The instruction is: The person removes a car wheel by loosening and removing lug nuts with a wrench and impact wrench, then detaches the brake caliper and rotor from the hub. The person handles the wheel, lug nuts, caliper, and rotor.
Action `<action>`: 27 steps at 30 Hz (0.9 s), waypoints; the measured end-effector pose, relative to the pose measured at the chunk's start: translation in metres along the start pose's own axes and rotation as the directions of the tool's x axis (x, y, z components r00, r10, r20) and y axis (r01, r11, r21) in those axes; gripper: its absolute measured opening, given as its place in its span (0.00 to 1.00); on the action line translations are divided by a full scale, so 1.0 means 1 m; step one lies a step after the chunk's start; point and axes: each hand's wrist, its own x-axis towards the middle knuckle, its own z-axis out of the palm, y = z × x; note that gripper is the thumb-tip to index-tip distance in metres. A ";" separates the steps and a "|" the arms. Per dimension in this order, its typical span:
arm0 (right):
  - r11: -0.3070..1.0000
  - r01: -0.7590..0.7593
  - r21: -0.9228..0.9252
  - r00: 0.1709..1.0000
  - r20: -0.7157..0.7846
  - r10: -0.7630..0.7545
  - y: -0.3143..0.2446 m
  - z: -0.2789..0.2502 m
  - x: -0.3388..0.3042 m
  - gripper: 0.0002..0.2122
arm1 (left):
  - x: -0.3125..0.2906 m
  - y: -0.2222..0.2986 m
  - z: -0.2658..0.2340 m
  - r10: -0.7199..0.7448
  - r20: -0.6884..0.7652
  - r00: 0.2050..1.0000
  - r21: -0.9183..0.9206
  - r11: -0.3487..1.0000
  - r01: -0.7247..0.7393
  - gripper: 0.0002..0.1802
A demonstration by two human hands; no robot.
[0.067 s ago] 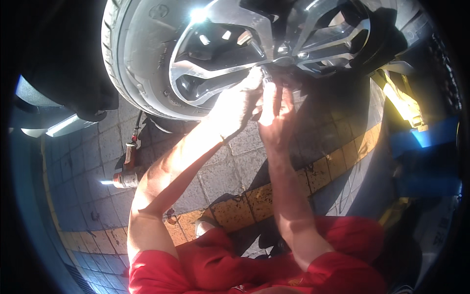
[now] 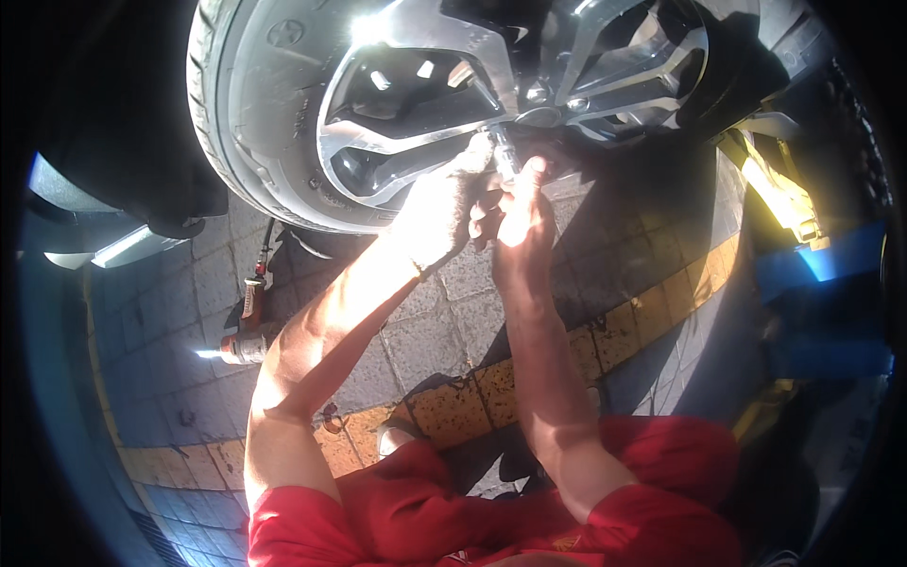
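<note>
Both my hands are just below the hub of a wheel, whose silver alloy rim (image 2: 378,142) sits inside a grey-looking tyre (image 2: 269,113). My left hand (image 2: 442,203), bleached by sunlight, is closed with its fingertips on a small shiny metal cylinder (image 2: 506,163); its exact kind is unclear. My right hand (image 2: 525,219) is closed at the lower end of that cylinder, fingers curled and thumb pointing up beside it. The cylinder's upper end is close to the wheel's centre cap (image 2: 540,117); I cannot tell whether they touch. Wheel bolts (image 2: 578,104) show around the hub.
An impact wrench (image 2: 248,348) with an air hose (image 2: 265,248) lies on the paving at left. A yellow jack or stand (image 2: 777,194) is at right, beside a blue object (image 2: 822,307). A yellow painted strip (image 2: 444,413) crosses the grey paving (image 2: 397,354).
My right hand has drawn slightly down from the hub, its fingers curling and thumb rising, so more of the metal cylinder shows. The wheel has shifted slightly left in view.
</note>
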 end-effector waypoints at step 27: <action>0.851 0.509 -0.128 0.857 -0.017 -0.515 0.012 0.006 0.008 0.14 | -0.013 0.006 0.011 0.212 0.024 0.977 0.373 0.905 -0.206 0.18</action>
